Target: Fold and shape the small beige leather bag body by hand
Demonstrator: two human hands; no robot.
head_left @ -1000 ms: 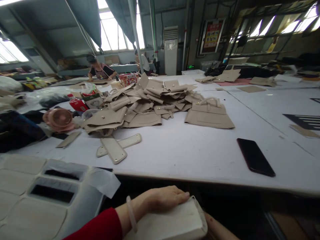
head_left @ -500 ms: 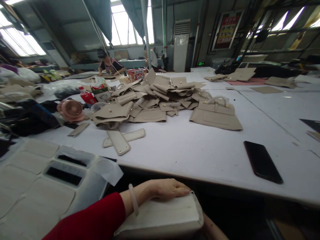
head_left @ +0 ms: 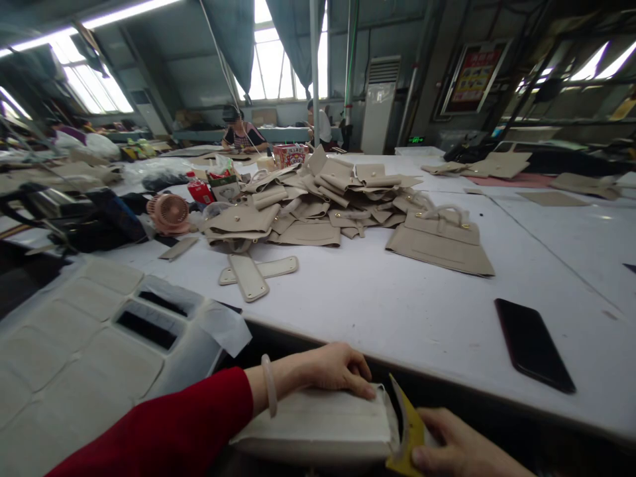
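Observation:
My left hand (head_left: 342, 371), wearing a pale bangle (head_left: 269, 385) below a red sleeve, grips the far edge of a boxy cream-beige bag body (head_left: 318, 424). Its thumb lies on top and its fingers curl over the far side. The bag body lies on its side at the front edge of the table. My right hand (head_left: 450, 440) is closed on a bent yellow piece (head_left: 411, 430) with dark marks, held upright against the bag's right end. Its exact kind cannot be made out. The lower part of the bag is cut off by the frame.
Beige bag pieces (head_left: 318, 199) are heaped on the white table (head_left: 348, 298). Two strips with eyelets (head_left: 251, 278), a phone (head_left: 534, 344) and a pink fan (head_left: 167, 213) lie nearby. A tray of cream panels (head_left: 114, 344) stands left. A person (head_left: 243, 134) works at the back.
My right hand has come up from beneath the bag's right end with the yellow piece in it. My left fingers have curled more. The view has shifted slightly left.

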